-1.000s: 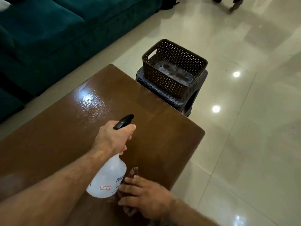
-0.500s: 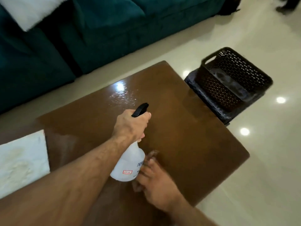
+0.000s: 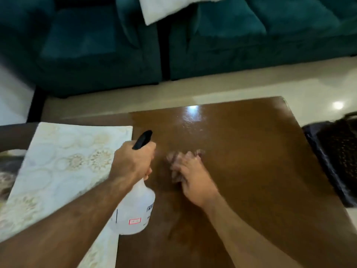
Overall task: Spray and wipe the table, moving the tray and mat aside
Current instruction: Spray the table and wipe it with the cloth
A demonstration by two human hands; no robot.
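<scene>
a brown wooden table (image 3: 251,151), its far side glossy with wet sheen, is wiped at its middle, where the right hand (image 3: 190,176) presses a blurred, brownish cloth (image 3: 174,157) flat against the wood, fingers spread over it rather than curled round it; the blur suggests a wiping stroke under way. just left of that hand, the left hand (image 3: 133,161) is wrapped tight round the neck of a translucent spray bottle (image 3: 135,211), black nozzle (image 3: 143,139) aimed past the knuckles toward the far edge, apparently kept ready for another spray. further left of the bottle grip, a pale patterned mat (image 3: 58,161) lies on the table's left part, seemingly slid off the area being cleaned. a tray cannot be made out with certainty. well right of the wiping hand, beyond the table edge, stands a dark perforated basket (image 3: 342,151). beyond the table sits a teal sofa (image 3: 96,51) with a white cushion (image 3: 164,8).
</scene>
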